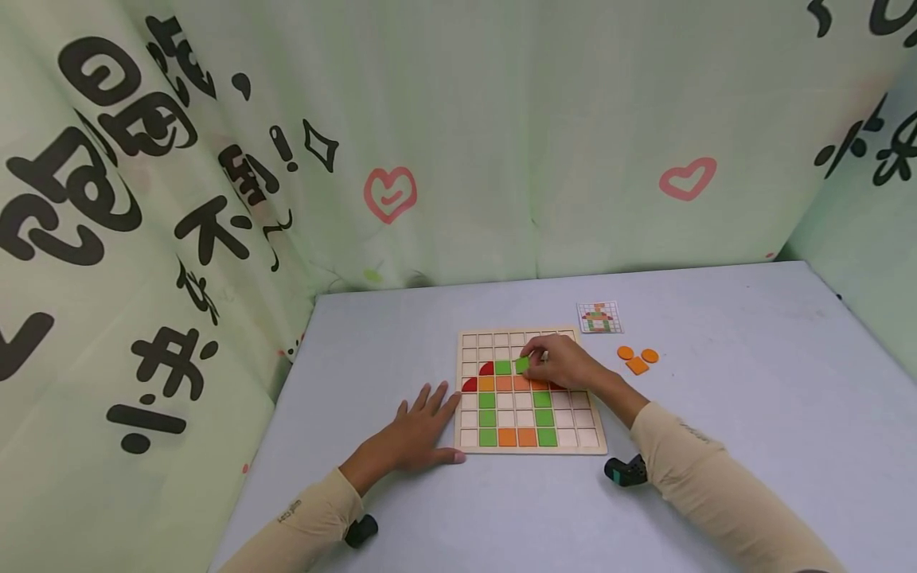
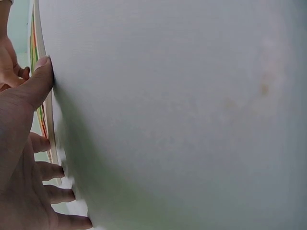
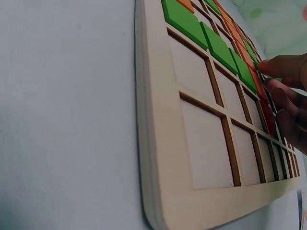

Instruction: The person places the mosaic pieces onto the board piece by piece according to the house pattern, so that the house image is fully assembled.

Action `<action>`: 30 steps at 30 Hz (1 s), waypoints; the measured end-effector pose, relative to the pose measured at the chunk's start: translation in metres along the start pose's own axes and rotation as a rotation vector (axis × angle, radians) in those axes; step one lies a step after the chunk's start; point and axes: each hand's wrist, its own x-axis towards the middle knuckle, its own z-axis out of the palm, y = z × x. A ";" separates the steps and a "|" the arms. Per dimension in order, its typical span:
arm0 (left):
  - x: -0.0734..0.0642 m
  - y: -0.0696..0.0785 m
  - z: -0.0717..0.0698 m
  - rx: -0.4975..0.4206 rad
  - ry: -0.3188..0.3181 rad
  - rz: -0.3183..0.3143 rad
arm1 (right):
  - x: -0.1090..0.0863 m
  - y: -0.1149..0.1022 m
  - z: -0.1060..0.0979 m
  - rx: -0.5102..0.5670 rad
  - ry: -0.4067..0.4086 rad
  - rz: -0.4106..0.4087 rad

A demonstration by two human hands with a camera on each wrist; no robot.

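Note:
A wooden grid board (image 1: 530, 450) lies on the table, several cells filled with green, orange and red tiles. Between thumb and fingers, my right hand (image 1: 566, 362) pinches a green square tile (image 1: 522, 365) over the upper middle rows. Beside it sits another green tile (image 1: 503, 368), right of a red curved piece (image 1: 487, 368). An orange row runs beneath, partly hidden by the right hand. My left hand (image 1: 419, 438) rests on the table with fingers spread, fingertips at the board's left edge. The left wrist view shows its thumb (image 2: 41, 81) by the board's side.
Right of the board lie two orange round pieces (image 1: 625, 352) and an orange square piece (image 1: 637, 366). A small printed card (image 1: 600, 317) with a coloured grid figure lies by the board's top right corner. Curtains (image 1: 537, 143) hang behind the table and on its left.

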 end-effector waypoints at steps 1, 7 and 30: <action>0.000 0.000 0.000 0.000 0.000 0.001 | 0.000 -0.001 0.001 -0.008 0.003 -0.001; 0.000 0.000 -0.001 -0.002 0.000 0.002 | 0.001 -0.005 0.003 -0.043 0.010 0.009; -0.002 0.003 -0.005 -0.009 -0.012 -0.005 | 0.008 -0.008 -0.004 -0.145 -0.062 0.035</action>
